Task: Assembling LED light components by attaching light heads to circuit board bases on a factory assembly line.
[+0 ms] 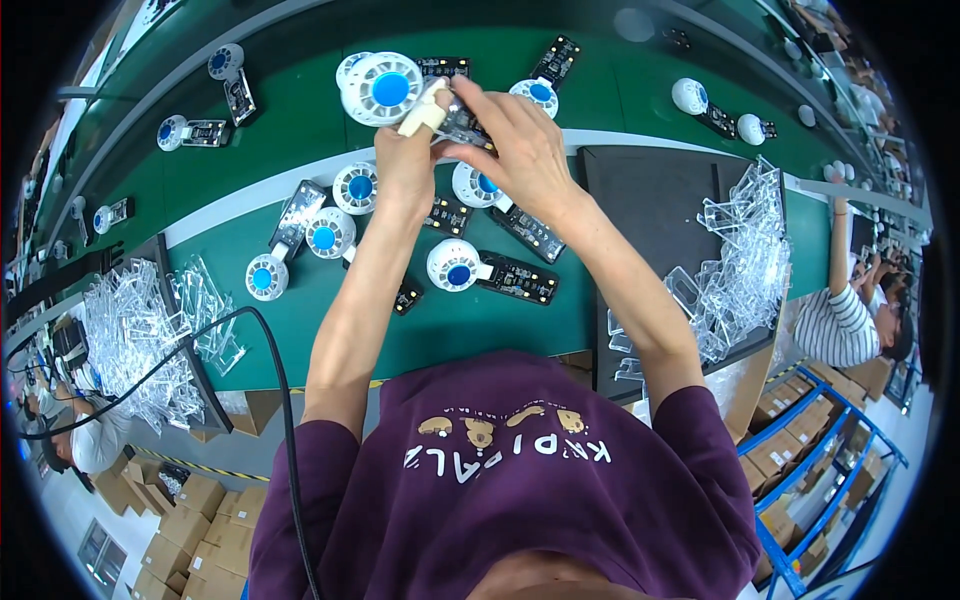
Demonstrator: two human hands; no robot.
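Observation:
Both hands meet over the far side of the green table, around one fan-like unit with a white slotted round head (pixel 386 90) and a blue centre. My left hand (pixel 405 165), with cream finger covers (pixel 424 112) on its fingertips, is closed on the unit just below the head. Fingers of my right hand (pixel 525 150) are closed on the clear and dark body (pixel 465 125) of the same unit, partly hiding it. Similar units with dark circuit boards lie around my forearms, among them a white head (pixel 453 265) joined to a circuit board (pixel 518 279).
A black tray (pixel 650 200) on the right bears a heap of clear plastic frames (pixel 740 260). More clear frames (pixel 130 340) are piled on the left. A black cable (pixel 285 400) hangs before my left side. Other units (pixel 195 133) lie on the far green strip. Co-workers sit on both sides.

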